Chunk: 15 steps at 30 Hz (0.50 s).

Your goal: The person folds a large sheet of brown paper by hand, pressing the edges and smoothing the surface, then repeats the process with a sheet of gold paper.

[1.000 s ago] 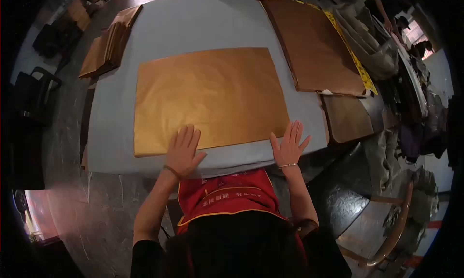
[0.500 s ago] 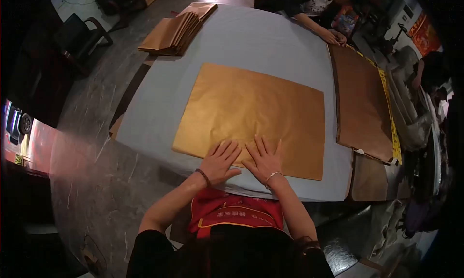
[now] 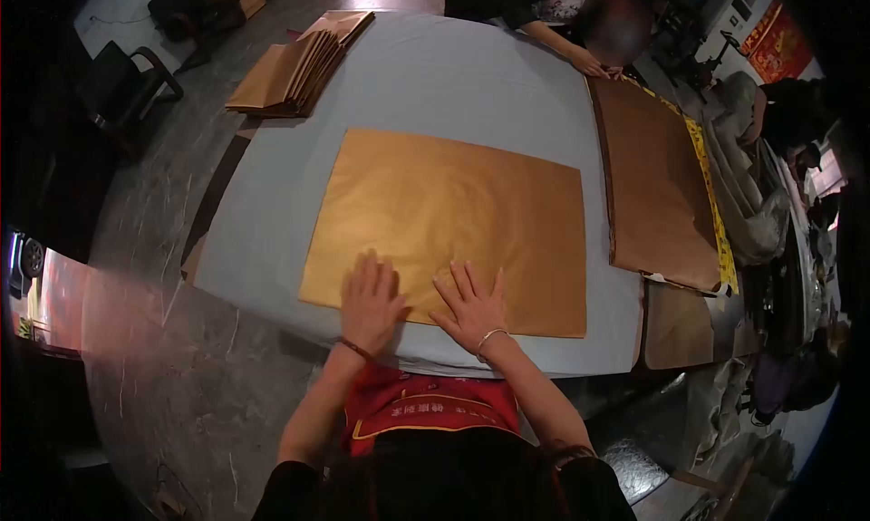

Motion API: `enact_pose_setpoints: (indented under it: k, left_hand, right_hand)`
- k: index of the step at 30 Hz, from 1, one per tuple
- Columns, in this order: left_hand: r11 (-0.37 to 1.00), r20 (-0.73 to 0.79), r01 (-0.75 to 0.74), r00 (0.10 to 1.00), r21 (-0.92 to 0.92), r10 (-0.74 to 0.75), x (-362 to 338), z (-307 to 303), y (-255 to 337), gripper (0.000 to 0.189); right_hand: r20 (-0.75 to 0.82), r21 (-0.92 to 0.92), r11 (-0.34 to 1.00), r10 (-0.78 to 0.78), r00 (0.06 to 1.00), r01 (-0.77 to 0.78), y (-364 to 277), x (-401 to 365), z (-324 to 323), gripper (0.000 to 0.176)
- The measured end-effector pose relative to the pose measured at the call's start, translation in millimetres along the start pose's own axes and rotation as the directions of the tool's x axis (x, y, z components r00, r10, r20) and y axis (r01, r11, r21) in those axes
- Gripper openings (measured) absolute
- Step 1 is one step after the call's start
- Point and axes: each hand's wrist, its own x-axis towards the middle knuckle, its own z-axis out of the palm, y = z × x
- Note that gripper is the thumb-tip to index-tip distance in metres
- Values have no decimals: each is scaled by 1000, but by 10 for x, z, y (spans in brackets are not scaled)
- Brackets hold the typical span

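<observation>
Here, left hand (image 3: pixel 370 302) flat, right hand (image 3: pixel 471 308) splayed, gold sheet (image 3: pixel 453 222)

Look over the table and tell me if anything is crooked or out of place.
Nothing is torn or spilled. The gold sheet lies flat on the grey cloth, faintly creased, under the left hand and right hand. Only the stack of brown sheets at the far corner looks untidy: fanned out and jutting past the cloth's edge.

A plain gold sheet (image 3: pixel 453 222) lies on grey-blue table cloth (image 3: pixel 435 77) beside brown sheets (image 3: pixel 657 190).
</observation>
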Motion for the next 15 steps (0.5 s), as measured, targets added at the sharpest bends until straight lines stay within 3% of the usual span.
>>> enact_pose_setpoints:
  k: [1,3,4,6,7,11,12,14,15]
  left_hand:
    - [993,39,-116,993,34,114,70,107,204,62]
    - [961,95,-187,973,-205,210,160,201,439,61]
    - [961,75,-188,976,-203,207,174,315,432,61]
    - [984,135,-165,976,-61,172,217,293,238,62]
    - [984,40,-175,984,25,174,192,336,37,61]
    - [978,-24,106,994,182,-103,23,121,-646,58]
    - [968,-34,130,992,213,-126,-32,109,-763,57]
    - [963,-23,148,989,225,-146,-110,53,-920,56]
    - [963,-20,145,989,226,-144,-130,83,-936,56]
  right_hand:
    - [-38,-21,1000,-19,999,19,13,-1,28,62]
    - [5,-95,995,-2,1000,3,-5,8,-8,62]
    - [48,-167,986,12,999,-4,-9,15,-37,62]
    - [35,-64,998,22,999,-20,-2,9,-67,61]
    - [-3,-14,1000,7,1000,-7,-7,9,-65,61]
    - [-56,82,996,-12,998,16,23,1,6,63]
    - [17,184,983,2,1000,-5,37,-4,-106,64]
    - [-152,502,865,80,985,8,143,-29,-143,65]
    - [-97,504,860,143,985,-75,242,-87,-204,65]
